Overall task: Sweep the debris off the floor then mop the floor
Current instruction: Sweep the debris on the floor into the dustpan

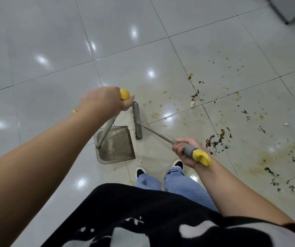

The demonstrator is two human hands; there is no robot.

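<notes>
My left hand (105, 100) grips the yellow-capped top of the dustpan's long handle. The grey dustpan (118, 148) rests flat on the tiled floor in front of my feet. My right hand (186, 150) holds the grey grip of a broom with a yellow end cap. Its shaft slants up-left to the grey broom head (137, 120), which sits on the floor just right of the dustpan's upper corner. Dark leafy debris (216, 141) lies in a small heap right of my right hand. More bits (195, 96) and brownish stains are scattered across the tiles to the right.
My two shoes (140, 172) stand just below the dustpan. A grey cabinet or appliance corner (289, 9) stands at the top right. Glossy white tiles (54, 50) stretch to the left and far side, with ceiling lights reflected in them.
</notes>
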